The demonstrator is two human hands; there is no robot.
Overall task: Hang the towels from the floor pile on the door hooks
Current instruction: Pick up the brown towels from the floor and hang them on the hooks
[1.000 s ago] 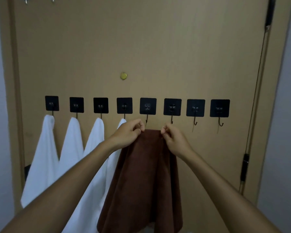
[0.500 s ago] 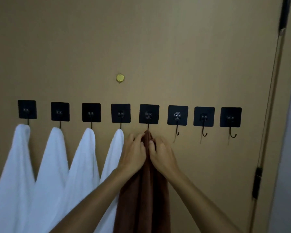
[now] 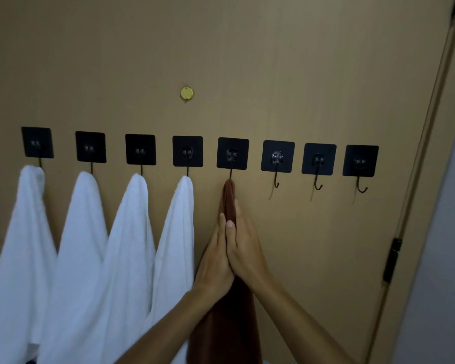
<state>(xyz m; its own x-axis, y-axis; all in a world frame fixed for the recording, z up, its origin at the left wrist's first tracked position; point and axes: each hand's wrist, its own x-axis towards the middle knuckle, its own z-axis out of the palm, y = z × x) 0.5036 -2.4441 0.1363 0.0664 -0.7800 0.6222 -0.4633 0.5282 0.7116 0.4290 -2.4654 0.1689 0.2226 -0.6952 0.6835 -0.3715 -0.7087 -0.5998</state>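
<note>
The brown towel (image 3: 229, 198) hangs on the door's (image 3: 247, 61) fifth hook (image 3: 231, 174). The left hand (image 3: 216, 256) and right hand (image 3: 243, 248) press flat together around it; downward smoothing could tug it off.

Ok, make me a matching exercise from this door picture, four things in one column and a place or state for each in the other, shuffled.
Things:
1. brown towel
2. leftmost white towel
3. rightmost black hook
4. round brass peephole

Places or states:
A. bare
B. above the hook row
C. on the first hook
D. pressed between both hands, on the fifth hook

Pairs: 1-D, 2-C, 3-A, 4-B
</note>
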